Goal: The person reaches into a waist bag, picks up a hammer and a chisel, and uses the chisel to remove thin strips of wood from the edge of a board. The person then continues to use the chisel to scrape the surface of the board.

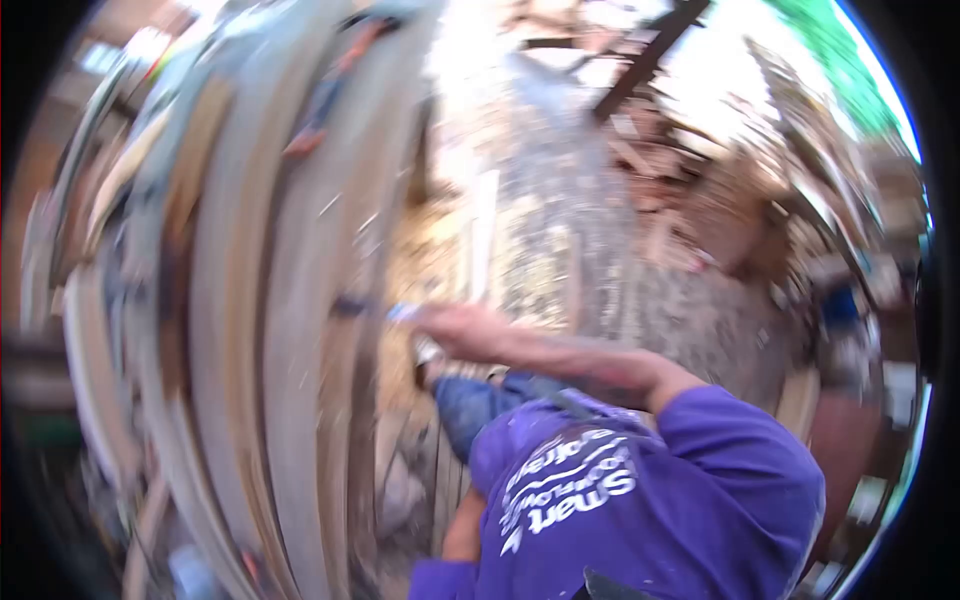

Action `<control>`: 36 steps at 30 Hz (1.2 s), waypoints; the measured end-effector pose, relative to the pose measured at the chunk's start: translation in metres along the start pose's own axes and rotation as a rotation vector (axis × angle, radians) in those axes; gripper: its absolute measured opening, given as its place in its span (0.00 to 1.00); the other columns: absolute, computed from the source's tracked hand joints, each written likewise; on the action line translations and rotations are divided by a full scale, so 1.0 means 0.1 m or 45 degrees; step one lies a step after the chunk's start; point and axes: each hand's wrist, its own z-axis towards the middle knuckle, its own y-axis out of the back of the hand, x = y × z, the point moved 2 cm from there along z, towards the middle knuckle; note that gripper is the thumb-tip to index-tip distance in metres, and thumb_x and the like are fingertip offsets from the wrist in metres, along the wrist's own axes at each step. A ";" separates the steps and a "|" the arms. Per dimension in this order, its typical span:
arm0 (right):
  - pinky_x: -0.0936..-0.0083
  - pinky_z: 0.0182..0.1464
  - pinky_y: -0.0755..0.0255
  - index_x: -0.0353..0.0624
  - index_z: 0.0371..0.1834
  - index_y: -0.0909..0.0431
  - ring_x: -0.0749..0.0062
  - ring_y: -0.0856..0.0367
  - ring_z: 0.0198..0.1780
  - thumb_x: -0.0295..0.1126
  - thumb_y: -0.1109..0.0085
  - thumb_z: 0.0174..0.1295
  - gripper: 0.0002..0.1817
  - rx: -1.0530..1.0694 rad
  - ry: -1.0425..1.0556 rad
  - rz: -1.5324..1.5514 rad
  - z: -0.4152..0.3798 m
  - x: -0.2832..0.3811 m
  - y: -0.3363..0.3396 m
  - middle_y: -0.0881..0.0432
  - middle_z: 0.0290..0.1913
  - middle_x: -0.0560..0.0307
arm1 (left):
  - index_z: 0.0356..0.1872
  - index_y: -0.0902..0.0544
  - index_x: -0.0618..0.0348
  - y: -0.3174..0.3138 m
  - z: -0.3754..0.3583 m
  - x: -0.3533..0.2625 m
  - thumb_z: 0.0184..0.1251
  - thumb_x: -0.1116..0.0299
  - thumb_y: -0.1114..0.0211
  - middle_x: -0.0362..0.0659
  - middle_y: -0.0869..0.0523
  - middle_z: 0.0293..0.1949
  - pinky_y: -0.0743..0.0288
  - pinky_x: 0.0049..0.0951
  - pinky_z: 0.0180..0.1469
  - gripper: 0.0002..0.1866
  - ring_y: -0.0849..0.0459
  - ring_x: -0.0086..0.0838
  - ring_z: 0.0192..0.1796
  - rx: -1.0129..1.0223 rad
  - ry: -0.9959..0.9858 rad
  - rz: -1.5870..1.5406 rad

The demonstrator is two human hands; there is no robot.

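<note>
My right hand (435, 328) reaches left across my body to the edge of a wooden workbench (305, 260). Its fingers are closed around a short hand tool (398, 312) with a pale blue-white part and a dark end lying over the wood. Motion blur hides what kind of tool it is. Of my left arm, only the sleeve and a bit of forearm show at the bottom. The left hand itself is out of sight. Farther up the boards lies a long, thin orange-and-blue tool (335, 90), too smeared to name.
Long boards (185, 250) run along the left side. Sawdust and shavings (540, 270) cover the ground beside the bench. Broken wood pieces (660, 160) are heaped at the upper right, under a dark slanting beam (650, 60). My shoe (428, 358) is close to the bench.
</note>
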 end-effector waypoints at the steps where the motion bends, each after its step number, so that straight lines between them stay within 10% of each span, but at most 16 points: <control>1: 0.56 0.52 0.24 0.49 0.68 0.28 0.48 0.20 0.52 0.29 0.41 0.63 0.27 0.139 -0.024 -0.036 0.06 -0.05 0.00 0.20 0.47 0.45 | 0.51 0.24 0.65 0.19 0.23 -0.03 0.71 0.68 0.45 0.54 0.17 0.43 0.25 0.45 0.52 0.14 0.18 0.46 0.44 -0.084 -0.056 -0.031; 6: 0.57 0.27 0.29 0.57 0.65 0.27 0.50 0.21 0.31 0.23 0.42 0.55 0.30 -0.252 0.167 0.036 0.06 -0.08 -0.21 0.22 0.35 0.49 | 0.45 0.23 0.66 1.39 1.19 -0.66 0.72 0.68 0.47 0.52 0.17 0.38 0.25 0.43 0.47 0.11 0.19 0.45 0.39 -0.568 -0.461 -0.260; 12: 0.54 0.43 0.24 0.54 0.66 0.24 0.44 0.19 0.45 0.25 0.47 0.63 0.26 -0.423 0.152 0.160 0.04 0.02 -0.27 0.19 0.44 0.43 | 0.38 0.22 0.66 2.91 1.57 -1.13 0.74 0.69 0.49 0.50 0.17 0.32 0.26 0.41 0.41 0.11 0.20 0.44 0.34 -1.175 -0.794 -0.505; 18: 0.52 0.35 0.30 0.58 0.71 0.29 0.46 0.23 0.31 0.29 0.45 0.57 0.33 -0.251 -0.060 0.381 -0.11 0.08 -0.02 0.21 0.31 0.43 | 0.31 0.20 0.66 3.95 1.89 0.17 0.76 0.69 0.51 0.48 0.18 0.26 0.26 0.38 0.35 0.15 0.22 0.44 0.29 -1.729 -0.581 -0.643; 20: 0.55 0.33 0.31 0.62 0.74 0.32 0.54 0.24 0.29 0.29 0.45 0.64 0.32 -0.237 -0.067 0.373 -0.25 0.08 0.15 0.23 0.30 0.48 | 0.29 0.20 0.66 4.00 2.11 0.81 0.76 0.69 0.51 0.47 0.18 0.24 0.26 0.38 0.33 0.17 0.22 0.44 0.27 -1.755 -0.391 -0.536; 22: 0.59 0.36 0.28 0.65 0.78 0.39 0.60 0.22 0.34 0.30 0.44 0.66 0.36 -0.022 -0.243 0.338 -0.27 0.08 0.26 0.22 0.31 0.50 | 0.26 0.23 0.65 3.81 2.27 0.75 0.74 0.65 0.48 0.55 0.20 0.24 0.29 0.46 0.33 0.17 0.21 0.44 0.28 -1.820 0.384 0.792; 23: 0.66 0.35 0.27 0.63 0.79 0.41 0.61 0.23 0.32 0.26 0.45 0.65 0.38 0.003 -0.234 0.082 -0.11 -0.04 0.08 0.22 0.32 0.52 | 0.27 0.17 0.59 3.97 1.95 0.42 0.73 0.62 0.44 0.54 0.16 0.26 0.27 0.49 0.33 0.17 0.17 0.51 0.32 -1.638 0.115 -0.373; 26: 0.68 0.32 0.27 0.55 0.71 0.27 0.65 0.22 0.29 0.24 0.39 0.65 0.29 -0.205 -0.083 0.301 -0.06 0.04 0.19 0.18 0.34 0.54 | 0.41 0.12 0.58 4.13 1.49 0.08 0.75 0.57 0.47 0.55 0.12 0.37 0.22 0.49 0.44 0.18 0.14 0.53 0.41 -1.523 0.252 -0.542; 36: 0.62 0.28 0.28 0.50 0.61 0.20 0.58 0.21 0.26 0.25 0.37 0.65 0.20 -0.388 -0.001 0.189 0.10 0.12 0.28 0.21 0.26 0.48 | 0.30 0.20 0.64 4.30 1.38 -0.15 0.76 0.60 0.49 0.61 0.15 0.34 0.25 0.56 0.42 0.19 0.16 0.59 0.39 -1.492 0.274 -0.545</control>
